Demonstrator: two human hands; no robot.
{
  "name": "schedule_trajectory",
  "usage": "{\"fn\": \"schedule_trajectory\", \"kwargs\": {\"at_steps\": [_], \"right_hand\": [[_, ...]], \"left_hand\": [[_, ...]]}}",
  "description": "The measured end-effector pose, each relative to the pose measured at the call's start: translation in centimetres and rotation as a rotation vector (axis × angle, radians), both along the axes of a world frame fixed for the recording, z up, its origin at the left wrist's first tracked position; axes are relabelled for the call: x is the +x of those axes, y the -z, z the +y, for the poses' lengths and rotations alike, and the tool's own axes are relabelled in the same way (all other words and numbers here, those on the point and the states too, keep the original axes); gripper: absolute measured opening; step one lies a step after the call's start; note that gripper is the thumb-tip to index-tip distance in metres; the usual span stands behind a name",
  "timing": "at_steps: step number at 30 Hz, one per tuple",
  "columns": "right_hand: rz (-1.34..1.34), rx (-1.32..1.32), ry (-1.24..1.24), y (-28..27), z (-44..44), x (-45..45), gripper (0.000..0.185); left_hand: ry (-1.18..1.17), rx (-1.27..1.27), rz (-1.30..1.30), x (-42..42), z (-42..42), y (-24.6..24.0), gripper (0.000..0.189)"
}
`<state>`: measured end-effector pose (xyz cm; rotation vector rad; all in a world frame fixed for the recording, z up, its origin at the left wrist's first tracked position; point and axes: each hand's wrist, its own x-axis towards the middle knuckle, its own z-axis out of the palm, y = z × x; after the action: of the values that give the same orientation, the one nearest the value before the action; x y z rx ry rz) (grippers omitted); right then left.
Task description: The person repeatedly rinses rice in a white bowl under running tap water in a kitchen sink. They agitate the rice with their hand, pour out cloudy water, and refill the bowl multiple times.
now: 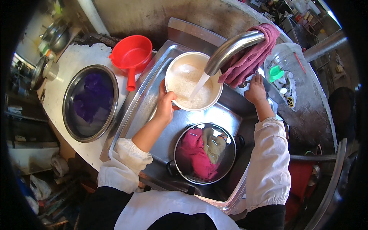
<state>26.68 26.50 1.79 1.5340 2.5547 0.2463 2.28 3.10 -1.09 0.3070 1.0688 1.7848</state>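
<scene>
My left hand [166, 105] grips the rim of a cream-white bowl [169, 70], thumb on the rim and fingers beneath. Water [198, 87] runs into it from a curved metal faucet [227, 51]. Through the churned water, pale stuff shows at the bottom; it looks like grains, though the ripples blur it. My right hand [256, 90] reaches beside the faucet's base, fingers stretched out, near a metal lever [244, 84]. Whether it presses the lever cannot be told. A mauve cloth [250, 57] hangs over the faucet.
In the steel sink [161, 143] stands a pot [204, 181] of water with pink cloth [197, 152] and beige cloth [214, 143]. At left are a steel basin [65, 115] with purple cloth [93, 97] and a red dipper [132, 54]. A clear plastic container [283, 57] lies right.
</scene>
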Motion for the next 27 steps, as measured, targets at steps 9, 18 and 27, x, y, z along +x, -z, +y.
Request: {"fn": "schedule_trajectory", "kwargs": {"at_steps": [9,18,27], "right_hand": [[0.027,0.03,-0.025,0.2,-0.4,0.4,0.075],[0.055,0.047,-0.057,0.9,0.1,0.6,0.076],[0.093,0.04,-0.035,0.9,-0.3,0.7,0.082]], "left_hand": [[0.212,-0.166,-0.067,1.8,-0.9,0.4,0.066],[0.162,-0.334,0.021,0.4,-5.4,2.2,0.069],[-0.025,-0.213,0.064,-1.4,-4.8,1.6,0.074]]}}
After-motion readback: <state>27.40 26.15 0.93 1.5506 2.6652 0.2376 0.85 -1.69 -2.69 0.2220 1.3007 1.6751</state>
